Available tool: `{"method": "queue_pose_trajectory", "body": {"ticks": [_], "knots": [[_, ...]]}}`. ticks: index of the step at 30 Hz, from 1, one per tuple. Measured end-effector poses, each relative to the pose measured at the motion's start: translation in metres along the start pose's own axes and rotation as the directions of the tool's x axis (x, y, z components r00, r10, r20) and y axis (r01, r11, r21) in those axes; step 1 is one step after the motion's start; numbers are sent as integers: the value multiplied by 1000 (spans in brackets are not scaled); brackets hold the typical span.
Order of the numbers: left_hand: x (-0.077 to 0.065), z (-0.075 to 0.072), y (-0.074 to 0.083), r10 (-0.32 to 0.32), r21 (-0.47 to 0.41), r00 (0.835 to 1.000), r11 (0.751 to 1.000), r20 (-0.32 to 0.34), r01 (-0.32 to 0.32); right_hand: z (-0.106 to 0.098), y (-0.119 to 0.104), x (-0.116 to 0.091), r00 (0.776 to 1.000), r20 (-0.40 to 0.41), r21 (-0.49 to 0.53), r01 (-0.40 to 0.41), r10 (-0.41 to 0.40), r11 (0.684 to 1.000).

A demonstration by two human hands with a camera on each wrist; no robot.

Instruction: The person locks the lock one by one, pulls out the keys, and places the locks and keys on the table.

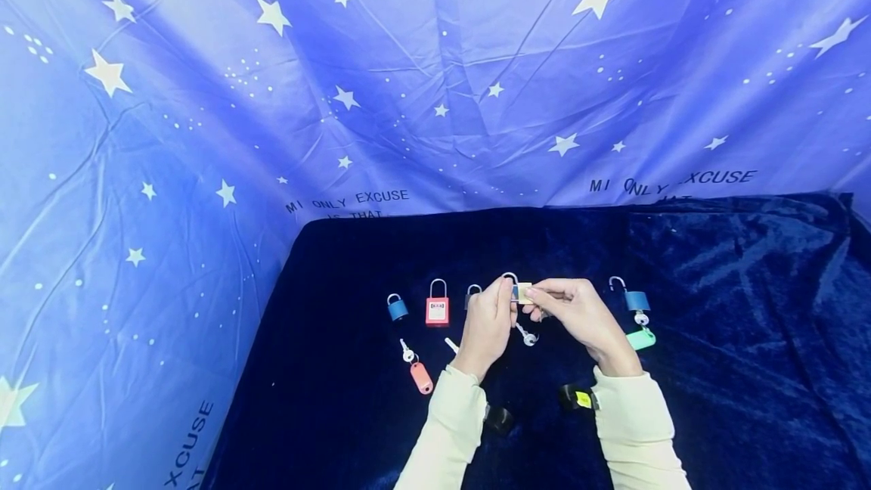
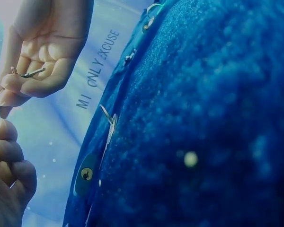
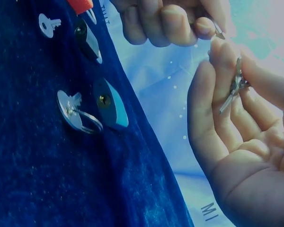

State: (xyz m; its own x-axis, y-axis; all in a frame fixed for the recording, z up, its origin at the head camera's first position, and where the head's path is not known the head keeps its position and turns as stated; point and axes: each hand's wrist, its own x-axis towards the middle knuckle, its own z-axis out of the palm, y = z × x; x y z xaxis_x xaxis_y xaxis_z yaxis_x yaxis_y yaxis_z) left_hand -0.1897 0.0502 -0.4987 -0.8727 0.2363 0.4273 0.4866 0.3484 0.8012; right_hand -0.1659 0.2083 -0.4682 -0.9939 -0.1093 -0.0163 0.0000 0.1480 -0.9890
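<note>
Both hands meet above the cloth. My left hand (image 1: 486, 324) holds a small brass-coloured padlock (image 1: 525, 293) by its left side; its shackle is hidden. At its right edge, my right hand (image 1: 578, 316) pinches with thumb and finger. Small keys (image 3: 234, 87) hang by the right fingers, and the pinched key's blade is hidden. Behind the hands, a blue padlock (image 3: 114, 109) lies on the cloth with a ringed key (image 1: 526, 335) nearby. A dark padlock (image 3: 87, 40) is partly covered by the left hand in the head view.
To the left lie a red padlock (image 1: 438, 311), a small blue padlock (image 1: 398, 310) and a key with an orange tag (image 1: 421, 378). On the right is an unlatched blue padlock (image 1: 637, 301) with a key and green tag (image 1: 641, 339). Dark blue velvet (image 1: 748, 399) covers the table.
</note>
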Motion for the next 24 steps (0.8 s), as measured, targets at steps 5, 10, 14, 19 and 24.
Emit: {"method": "queue_pose_trajectory", "body": {"ticks": [5,10,14,19,24], "knots": [[0,1,-1,5,4,1000,1000,26,-5,-1,-3,-1,1000,0,-28,-22,22,999],[0,3,0,6,-15,1000,1000,13,-6,-2,-4,-1,1000,-3,-47,-30,29,998],[0,5,1,10,-9,1000,1000,-25,-10,0,-5,0,1000,-9,-36,-18,18,999],[-1,7,3,0,2,998,1000,-68,0,3,-6,-1,1000,-12,-38,1,-1,999],[-2,7,3,-5,-6,997,1000,-79,5,5,-8,-1,1000,-16,-28,6,-7,1000]]}}
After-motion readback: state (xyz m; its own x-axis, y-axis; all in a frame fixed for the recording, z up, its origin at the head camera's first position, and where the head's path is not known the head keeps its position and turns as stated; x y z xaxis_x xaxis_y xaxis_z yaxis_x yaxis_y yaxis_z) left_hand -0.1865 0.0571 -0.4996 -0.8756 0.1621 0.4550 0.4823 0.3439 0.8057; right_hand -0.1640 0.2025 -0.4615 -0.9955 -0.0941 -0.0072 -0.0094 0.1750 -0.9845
